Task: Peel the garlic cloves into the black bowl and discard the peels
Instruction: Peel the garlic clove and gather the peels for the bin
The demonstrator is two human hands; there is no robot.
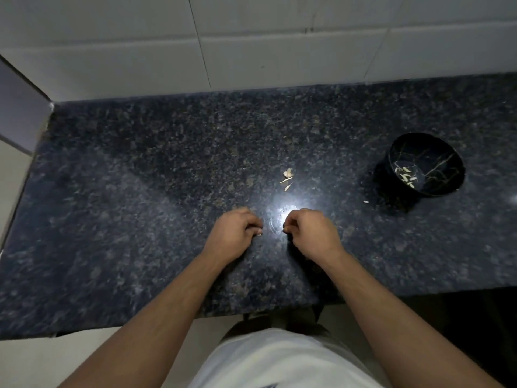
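Left hand (pixel 233 233) and right hand (pixel 309 233) rest near centre on the dark speckled surface (pixel 140 191), slightly apart, fingers curled. The left pinches a small pale bit, likely garlic; the right's hold cannot be told. Peels (pixel 287 179) lie beyond. Black bowl (pixel 447 189), far right, tilts leftward, holding slender pale cloves (pixel 404 175).

You are looking down at a dark speckled stone counter (pixel 140 208). Behind the counter rises a wall of large pale tiles (pixel 279 51) with thin dark joints. At the counter's left end a grey panel (pixel 19 107) meets it in the corner. A bright glare (pixel 282 217) shines near the counter's middle. Below its front edge lies pale floor (pixel 70 357).
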